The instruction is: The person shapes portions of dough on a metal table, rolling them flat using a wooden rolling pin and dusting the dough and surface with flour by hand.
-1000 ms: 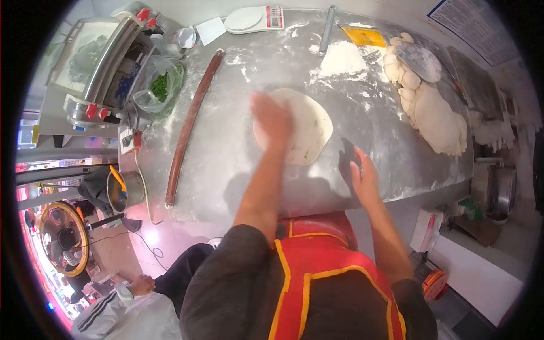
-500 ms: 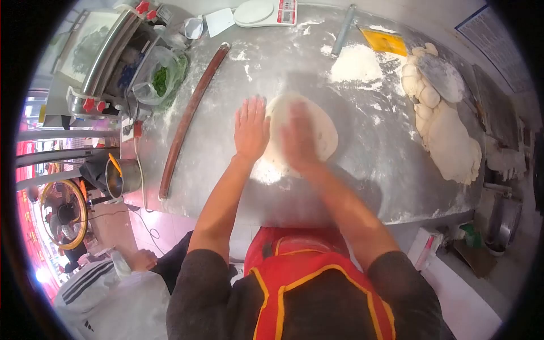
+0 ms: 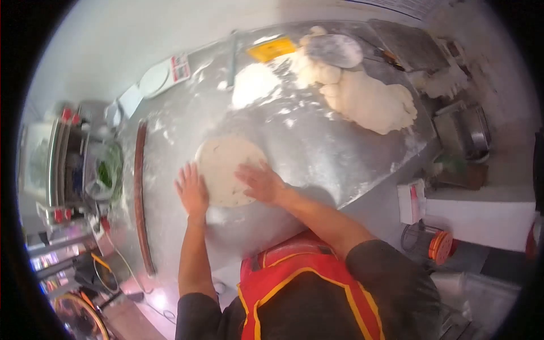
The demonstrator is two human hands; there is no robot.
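The right hand (image 3: 262,182) hides part of the round flat dough disc (image 3: 228,170); the white digital scale (image 3: 164,75) at upper left shows an unreadable display

No text can be read here. The scale (image 3: 164,75) at the table's (image 3: 317,141) far edge has a red-and-white panel, and the wall sheet (image 3: 402,5) shows rows of print, but both are too blurred and small to make out.
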